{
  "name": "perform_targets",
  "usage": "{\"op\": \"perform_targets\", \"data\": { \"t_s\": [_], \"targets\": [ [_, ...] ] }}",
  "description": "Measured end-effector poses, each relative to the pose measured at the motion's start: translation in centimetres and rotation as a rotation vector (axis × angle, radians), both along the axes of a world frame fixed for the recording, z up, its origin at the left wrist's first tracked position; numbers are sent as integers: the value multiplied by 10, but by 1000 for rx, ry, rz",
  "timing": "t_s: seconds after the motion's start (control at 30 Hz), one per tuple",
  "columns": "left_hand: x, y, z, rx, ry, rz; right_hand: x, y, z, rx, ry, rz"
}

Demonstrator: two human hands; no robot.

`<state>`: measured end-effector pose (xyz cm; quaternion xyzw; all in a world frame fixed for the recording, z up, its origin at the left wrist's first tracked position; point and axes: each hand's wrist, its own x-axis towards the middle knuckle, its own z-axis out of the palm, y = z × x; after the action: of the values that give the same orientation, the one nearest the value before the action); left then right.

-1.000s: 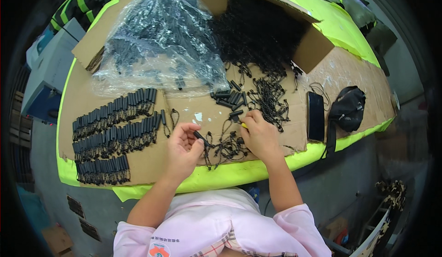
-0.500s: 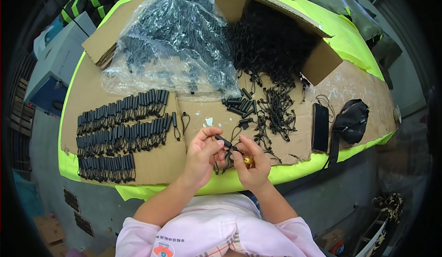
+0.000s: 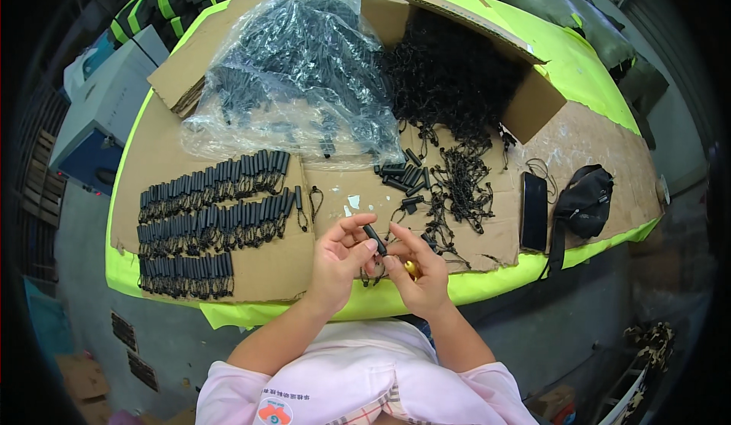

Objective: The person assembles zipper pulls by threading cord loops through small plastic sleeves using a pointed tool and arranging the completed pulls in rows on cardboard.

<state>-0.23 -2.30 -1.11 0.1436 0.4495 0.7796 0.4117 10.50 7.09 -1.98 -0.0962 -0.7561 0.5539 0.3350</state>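
Note:
Over the table's near edge, my left hand pinches a short black tube between thumb and fingers, with the tube slanting down to the right. Close beside it, my right hand has its thumb and fingertips at the tube's lower end. A small yellow thing, mostly hidden, sits in the curl of the right hand; its kind does not show. Thin black cord hangs below the fingers. Just beyond lie loose black tubes and a tangle of black cord loops.
Rows of corded black tubes lie at left on cardboard. A clear plastic bag of dark pieces and an open cardboard box of black cords stand behind. A phone and black pouch lie at right.
The black tube has turned to a steeper slant between my hands. The cord knot at its lower end now shows less. The view has shifted slightly, and the laid-out rows stay as they were.

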Motion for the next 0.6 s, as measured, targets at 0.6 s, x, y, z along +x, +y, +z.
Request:
{"op": "perform_targets", "data": {
  "t_s": [0.6],
  "targets": [
    [-12,-18,1,56,-201,86,-9,-13,6,551,-113,-128]
  ]
}}
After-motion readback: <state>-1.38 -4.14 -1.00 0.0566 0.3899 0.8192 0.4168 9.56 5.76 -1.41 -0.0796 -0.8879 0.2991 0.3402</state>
